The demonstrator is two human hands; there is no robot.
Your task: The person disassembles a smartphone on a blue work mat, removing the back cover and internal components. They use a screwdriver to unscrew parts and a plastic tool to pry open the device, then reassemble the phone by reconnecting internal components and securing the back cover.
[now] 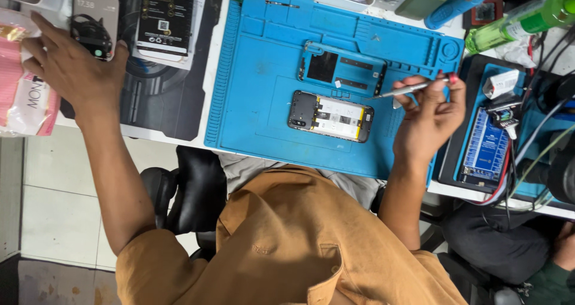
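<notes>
An opened phone [330, 115] with its battery and board showing lies on the blue repair mat [257, 89]. Just beyond it rests the blue back cover [342, 69]. My right hand [432, 114] holds a thin metal screwdriver [402, 90] to the right of the phone, tip pointing toward the cover's right edge. My left hand [70, 66] reaches far left and rests on a lit smartphone [94, 22] lying on the dark desk pad, fingers spread beside a pink plastic packet [24, 92].
A black printed card [165, 16] lies on the dark pad [156, 101]. Bottles, one green [521, 18] and one blue [460, 0], stand at the back right. A blue circuit-board device [486, 146] with cables sits right. Another person's dark clothing [503, 245] shows at lower right.
</notes>
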